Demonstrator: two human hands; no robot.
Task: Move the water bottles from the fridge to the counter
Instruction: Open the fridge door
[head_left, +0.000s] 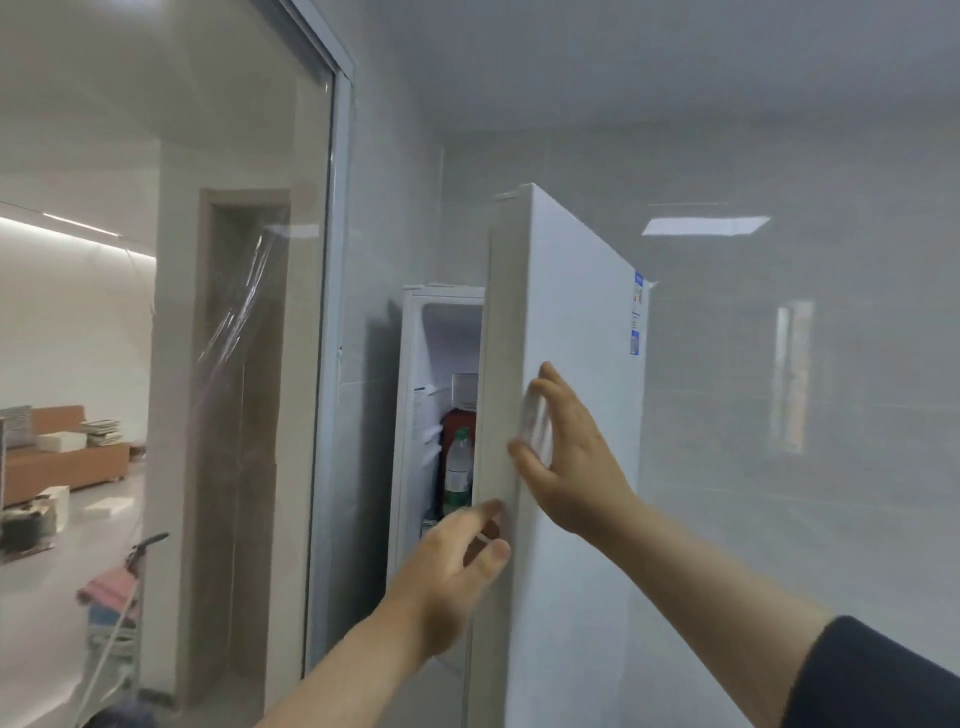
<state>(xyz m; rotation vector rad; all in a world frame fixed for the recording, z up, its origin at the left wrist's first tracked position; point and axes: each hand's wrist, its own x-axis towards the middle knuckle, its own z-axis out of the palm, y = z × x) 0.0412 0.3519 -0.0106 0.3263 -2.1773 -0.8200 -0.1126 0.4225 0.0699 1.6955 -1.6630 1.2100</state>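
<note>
The white fridge (410, 364) stands in the corner with its door (571, 322) swung partly open. Through the gap I see a clear water bottle (459, 467) with a green cap and green label standing inside, and a red container (460, 415) behind it. My right hand (566, 457) grips the door's free edge, thumb on the edge and fingers spread on the front; something clear and blurred sits under the fingers. My left hand (457, 566) reaches to the same edge lower down, fingers apart, holding nothing. The rest of the fridge's inside is hidden by the door.
A grey tiled wall (779, 415) runs along the right. On the left a glass sliding door (322, 312) opens onto a room with a brown sofa (67, 462). A pink cloth (111, 587) hangs on a stand at lower left.
</note>
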